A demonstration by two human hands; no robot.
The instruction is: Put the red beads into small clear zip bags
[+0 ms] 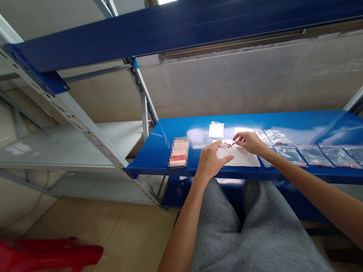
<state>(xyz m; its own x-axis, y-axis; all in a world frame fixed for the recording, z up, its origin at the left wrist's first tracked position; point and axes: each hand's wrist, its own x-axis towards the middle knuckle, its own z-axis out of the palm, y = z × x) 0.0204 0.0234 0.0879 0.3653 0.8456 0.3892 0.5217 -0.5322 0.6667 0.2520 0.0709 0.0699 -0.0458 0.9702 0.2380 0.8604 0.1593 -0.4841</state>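
Observation:
A white sheet (247, 159), cloth or paper, lies near the front edge of the blue shelf. On it several small dark red beads (228, 145) sit in a loose group, and a thin red cord (224, 149) curves beside them. My left hand (210, 161) rests at the sheet's left side, thumb spread away from the fingers, with nothing visible held. Over the right end of the beads, my right hand (249, 142) has its fingertips pinched together; what is between them is too small to make out.
Several clear zip bags (315, 155) with red contents line the right of the blue shelf (196, 128). White small bags (216, 129) lie behind the sheet. A blurred-out phone-like object (179, 152) lies left. A blue beam (189, 22) crosses above; a red stool (44, 254) stands lower left.

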